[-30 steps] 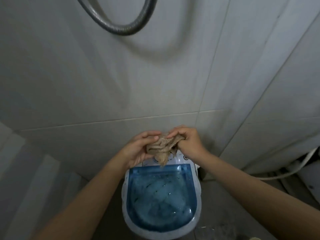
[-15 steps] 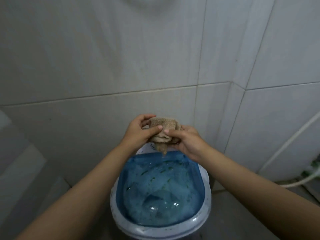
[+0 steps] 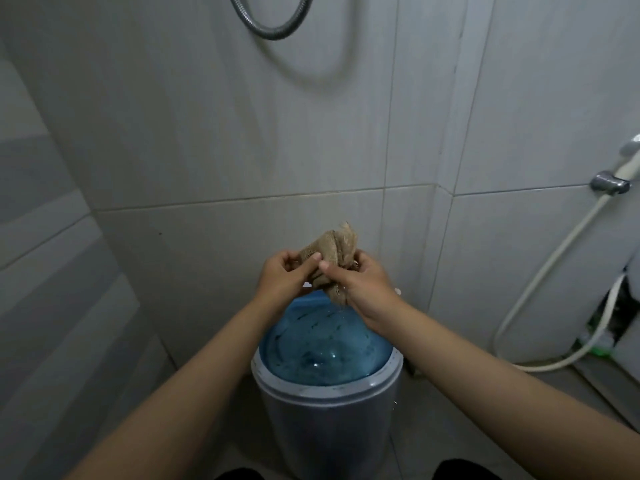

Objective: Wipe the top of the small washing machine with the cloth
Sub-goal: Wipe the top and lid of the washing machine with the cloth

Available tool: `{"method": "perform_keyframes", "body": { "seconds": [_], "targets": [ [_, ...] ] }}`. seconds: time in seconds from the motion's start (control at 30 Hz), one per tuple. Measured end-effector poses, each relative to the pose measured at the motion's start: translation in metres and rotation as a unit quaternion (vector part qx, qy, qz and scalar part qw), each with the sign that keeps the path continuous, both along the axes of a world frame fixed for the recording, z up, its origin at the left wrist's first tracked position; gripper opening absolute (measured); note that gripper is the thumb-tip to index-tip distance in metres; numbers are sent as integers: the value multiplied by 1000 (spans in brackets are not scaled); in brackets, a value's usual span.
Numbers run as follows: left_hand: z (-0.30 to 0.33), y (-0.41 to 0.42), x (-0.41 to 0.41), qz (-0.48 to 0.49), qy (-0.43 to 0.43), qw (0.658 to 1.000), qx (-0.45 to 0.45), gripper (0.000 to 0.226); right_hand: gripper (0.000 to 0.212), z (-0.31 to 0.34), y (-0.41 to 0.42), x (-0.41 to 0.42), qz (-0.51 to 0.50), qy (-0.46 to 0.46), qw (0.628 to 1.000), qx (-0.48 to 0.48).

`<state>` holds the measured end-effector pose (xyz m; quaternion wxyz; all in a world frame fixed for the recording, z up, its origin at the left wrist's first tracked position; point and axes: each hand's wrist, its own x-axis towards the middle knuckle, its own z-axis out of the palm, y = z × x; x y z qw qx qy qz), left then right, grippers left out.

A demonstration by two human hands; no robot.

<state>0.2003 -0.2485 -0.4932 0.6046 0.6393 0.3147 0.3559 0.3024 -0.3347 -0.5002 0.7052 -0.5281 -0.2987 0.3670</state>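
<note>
Lifted higher above the washing machine (image 3: 327, 403), both hands (image 3: 282, 282) (image 3: 363, 289) pinch the cloth (image 3: 332, 254).

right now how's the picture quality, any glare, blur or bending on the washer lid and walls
Head view: dim, flat light. A small bright glint sits on the blue lid of the washing machine. The tile lines bow outward toward the edges, wide-angle distortion. The cloth, held above the lid by the left hand and right hand, looks slightly soft. The shower hose throws a faint shadow on the wall.
</note>
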Motion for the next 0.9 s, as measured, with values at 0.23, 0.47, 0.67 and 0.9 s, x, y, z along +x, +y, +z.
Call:
{"method": "perform_keyframes", "body": {
  "seconds": [0.23,0.47,0.67,0.9],
  "targets": [
    [-12,18,-28,7,73,996,45,25,18,1,22,-12,-70,77,992,-76],
    [-40,51,-81,-65,296,939,165,77,22,4,60,-11,15,145,983,-109],
    [-76,68,-116,-184,516,794,263,142,19,-6,104,-2,-40,-429,890,-149],
    [-121,82,-111,-232,554,742,298,155,33,-28,147,-9,35,-748,629,-210]
  ]
}}
